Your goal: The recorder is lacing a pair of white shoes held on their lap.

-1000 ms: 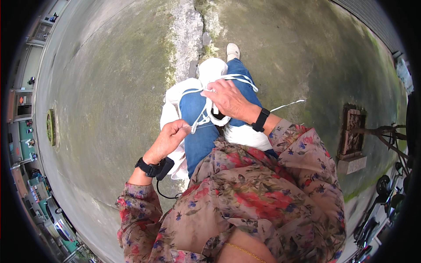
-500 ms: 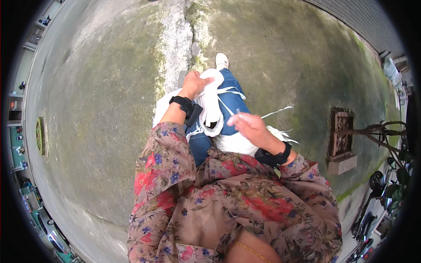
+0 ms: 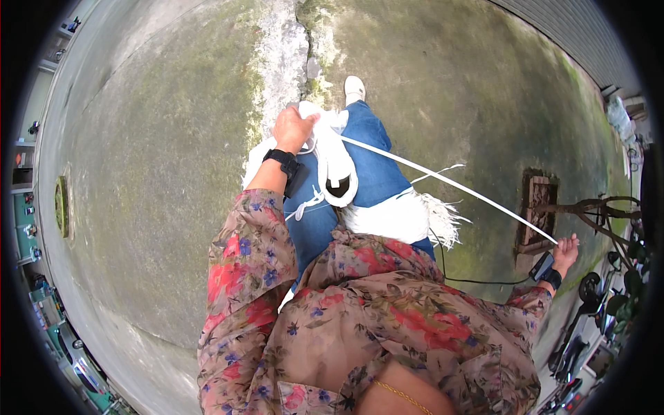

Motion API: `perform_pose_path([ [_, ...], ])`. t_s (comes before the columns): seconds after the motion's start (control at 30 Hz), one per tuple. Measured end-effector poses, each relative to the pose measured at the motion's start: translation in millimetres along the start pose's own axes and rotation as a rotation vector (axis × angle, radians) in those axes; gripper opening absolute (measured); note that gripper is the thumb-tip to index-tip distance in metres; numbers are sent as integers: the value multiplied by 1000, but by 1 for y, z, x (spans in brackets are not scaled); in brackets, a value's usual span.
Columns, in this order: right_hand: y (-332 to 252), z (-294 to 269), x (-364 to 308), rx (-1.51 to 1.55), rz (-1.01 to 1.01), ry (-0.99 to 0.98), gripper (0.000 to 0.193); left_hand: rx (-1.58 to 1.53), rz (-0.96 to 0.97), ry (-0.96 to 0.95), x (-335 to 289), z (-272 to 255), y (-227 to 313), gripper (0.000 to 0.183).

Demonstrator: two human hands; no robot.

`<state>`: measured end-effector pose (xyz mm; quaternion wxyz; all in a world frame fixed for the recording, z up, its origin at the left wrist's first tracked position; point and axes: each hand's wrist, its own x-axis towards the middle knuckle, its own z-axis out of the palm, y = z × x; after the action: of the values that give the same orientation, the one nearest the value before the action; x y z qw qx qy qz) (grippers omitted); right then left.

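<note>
On my lap lies a white shoe-shaped piece (image 3: 335, 162) with a dark opening at its near end. My left hand (image 3: 295, 130) is closed around its far part, with the thumb pressed on the white material. From there a white cord (image 3: 449, 178) runs taut across to the right. Its far end is pinched in the fingers of my right hand (image 3: 567, 250), which is stretched well out to the side. A bundle of white cords (image 3: 394, 218) with frayed ends lies over my right thigh. Another knotted white cord (image 3: 308, 204) rests on my left leg.
A brick-edged planter (image 3: 538, 214) with a thin bent tree stands close to my right hand. Parked motorbikes (image 3: 584, 332) are at the lower right. A black cable (image 3: 484, 281) hangs from my right wrist device. Mossy concrete (image 3: 159, 173) surrounds me.
My right hand has swung from near my lap far out to the right, drawing the white cord straight. My left hand has shifted slightly left, still gripping the white piece.
</note>
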<state>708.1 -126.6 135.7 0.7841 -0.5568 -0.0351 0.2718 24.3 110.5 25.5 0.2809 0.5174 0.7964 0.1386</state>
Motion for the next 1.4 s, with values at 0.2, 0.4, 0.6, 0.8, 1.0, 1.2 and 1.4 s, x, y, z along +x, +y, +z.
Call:
perform_pose_path([
  [0.2,40,-14,30,-89,245,-241,29,-175,132,-33,15,6,-12,39],
  [0.4,178,165,-108,-824,309,-633,37,-897,78,-344,-61,-14,-6,19],
  [0.6,283,282,-257,-1020,185,-1480,26,-838,-23,-384,-78,-3,-27,15],
  [0.8,318,344,-313,-1093,-458,-1684,26,-494,206,-112,-53,20,-35,16],
  [1.0,323,345,-313,-1290,-296,-1613,24,-354,325,167,-49,23,-26,18],
  [1.2,329,322,-322,-1128,26,-1475,19,-202,431,197,-51,22,-22,16],
  [1.4,322,321,-338,-1004,674,-1387,23,32,706,360,-47,18,-16,13],
])
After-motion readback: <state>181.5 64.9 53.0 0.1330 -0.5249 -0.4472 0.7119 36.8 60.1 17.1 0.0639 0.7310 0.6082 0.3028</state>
